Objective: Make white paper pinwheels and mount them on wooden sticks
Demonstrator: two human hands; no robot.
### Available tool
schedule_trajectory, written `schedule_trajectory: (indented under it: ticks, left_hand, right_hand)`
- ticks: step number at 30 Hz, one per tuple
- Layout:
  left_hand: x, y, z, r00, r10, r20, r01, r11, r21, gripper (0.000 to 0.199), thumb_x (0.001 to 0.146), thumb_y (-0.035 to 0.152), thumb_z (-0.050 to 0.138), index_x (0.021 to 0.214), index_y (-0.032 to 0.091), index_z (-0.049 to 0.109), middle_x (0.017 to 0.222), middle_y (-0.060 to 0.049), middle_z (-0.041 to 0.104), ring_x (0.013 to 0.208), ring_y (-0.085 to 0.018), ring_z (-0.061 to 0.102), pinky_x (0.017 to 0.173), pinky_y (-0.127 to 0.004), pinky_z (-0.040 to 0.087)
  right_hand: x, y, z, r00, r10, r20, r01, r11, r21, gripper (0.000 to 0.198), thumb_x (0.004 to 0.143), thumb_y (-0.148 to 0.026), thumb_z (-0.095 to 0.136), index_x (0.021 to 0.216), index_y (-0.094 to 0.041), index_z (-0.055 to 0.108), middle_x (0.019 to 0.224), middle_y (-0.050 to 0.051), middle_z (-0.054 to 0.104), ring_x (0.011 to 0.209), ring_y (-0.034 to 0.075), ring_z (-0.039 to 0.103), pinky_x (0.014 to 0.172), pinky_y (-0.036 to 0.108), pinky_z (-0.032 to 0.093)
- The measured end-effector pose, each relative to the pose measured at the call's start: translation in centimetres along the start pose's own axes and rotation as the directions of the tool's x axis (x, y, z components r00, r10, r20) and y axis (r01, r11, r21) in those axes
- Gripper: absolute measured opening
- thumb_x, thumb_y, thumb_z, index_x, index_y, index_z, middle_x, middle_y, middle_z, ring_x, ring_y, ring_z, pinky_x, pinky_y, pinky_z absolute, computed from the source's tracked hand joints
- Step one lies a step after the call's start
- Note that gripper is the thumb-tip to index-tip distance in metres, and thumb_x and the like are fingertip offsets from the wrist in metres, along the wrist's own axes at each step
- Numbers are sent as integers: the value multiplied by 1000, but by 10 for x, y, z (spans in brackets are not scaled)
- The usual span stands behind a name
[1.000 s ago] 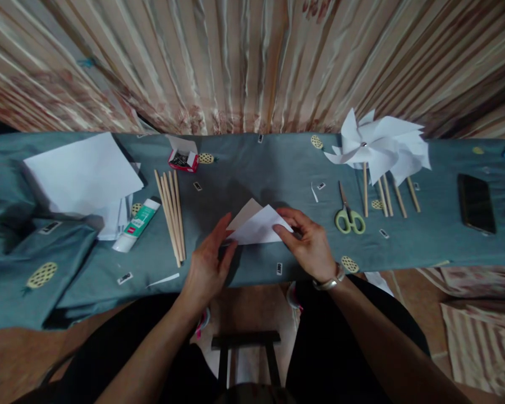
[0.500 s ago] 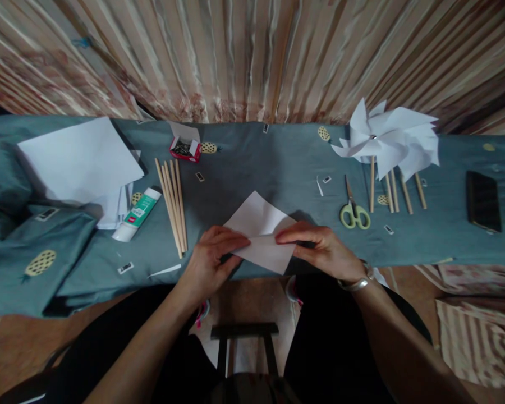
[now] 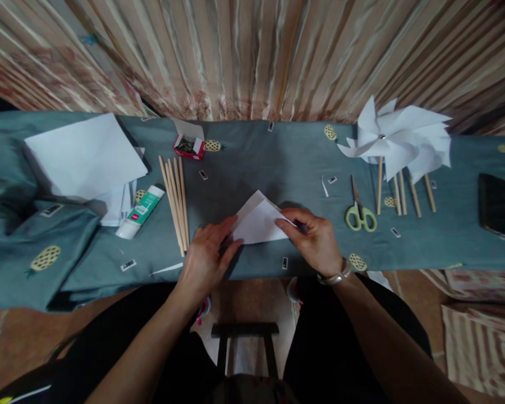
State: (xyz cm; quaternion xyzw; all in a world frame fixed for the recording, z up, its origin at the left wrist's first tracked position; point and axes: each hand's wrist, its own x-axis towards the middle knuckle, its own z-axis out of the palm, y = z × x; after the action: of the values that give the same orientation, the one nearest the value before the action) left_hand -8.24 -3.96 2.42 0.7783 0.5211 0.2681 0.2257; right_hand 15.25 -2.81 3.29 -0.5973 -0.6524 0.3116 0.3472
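The left hand [image 3: 206,252] and right hand [image 3: 313,238] are gripping a folded paper [image 3: 261,224] between their fingers [image 3: 285,227]; scissors [image 3: 357,204] are lying near the right hand.

the paper [image 3: 261,224] in the grip is white; beneath, blue-green cloth [image 3: 294,168] carries yellow, dark-spotted pineapples [image 3: 45,258]. left of the grip: tan sticks [image 3: 175,205], green-and-white tube [image 3: 141,212], red box [image 3: 189,155]. right of it: green-handled scissors [image 3: 357,204], white pinwheels [image 3: 393,140], black phone [image 3: 496,206]. beyond, beige-and-brown streaked curtain [image 3: 256,62].
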Motion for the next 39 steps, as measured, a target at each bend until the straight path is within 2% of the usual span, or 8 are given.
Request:
schedule_trajectory:
  ticks: [2,4,7,9,13,17,29,39]
  left_hand:
    - [0,3,-1,997,11,-73,-8,999,32,47,93,31,58,136,15,48,105,-10,69,92,-23,65,81,-38,54]
    - [-1,10,0,988,104,-116,-92,990,108,49,93,27,57,139,16,44,124,-15,63,112,-26,60,92,-43,52]
    - [-6,22,6,957,287,-33,-275,940,201,44,95,18,51,139,16,43,139,-15,56,131,-28,49,105,-47,45]
    - [-11,29,13,941,335,48,-336,912,235,43,96,18,49,138,13,44,140,-16,56,137,-28,44,112,-49,38]
    - [-20,31,25,944,295,149,-325,909,262,53,96,30,52,142,8,38,147,-19,49,145,-32,33,116,-57,29]
    - [-21,29,27,949,273,161,-309,910,276,60,95,39,52,144,8,37,149,-19,46,147,-35,27,116,-59,28]
    - [-19,28,27,951,253,176,-295,910,290,62,95,45,49,141,5,41,149,-21,45,145,-36,29,116,-59,26]
    - [-19,27,28,956,232,182,-276,919,280,62,96,48,45,144,9,39,149,-19,46,146,-35,30,117,-60,25]
  right_hand:
    - [6,1,5,997,-45,-57,43,998,-43,8,85,-27,68,85,-22,73,108,7,73,102,23,67,89,40,53]
    - [10,3,9,994,-75,-85,67,993,-96,6,83,-26,69,84,-21,72,118,10,70,111,26,64,97,45,50]
    - [14,4,13,989,-84,-122,64,985,-160,6,81,-26,72,83,-20,71,124,11,67,114,28,62,99,47,49]
    - [15,5,15,987,-87,-138,61,980,-188,5,81,-26,72,82,-21,70,124,10,66,114,28,61,98,47,49]
    - [15,5,18,987,-84,-137,53,974,-219,5,82,-27,71,82,-23,68,124,9,66,113,27,60,96,47,51]
    - [17,4,19,986,-79,-147,44,972,-229,5,81,-28,70,82,-23,68,123,8,66,113,28,60,93,46,53]
    - [20,2,22,984,-89,-156,43,960,-278,6,85,-26,65,80,-23,68,120,9,67,111,28,60,97,48,49]
    - [20,1,23,982,-81,-168,30,958,-284,6,85,-27,64,81,-23,67,120,9,67,112,29,59,97,49,50]
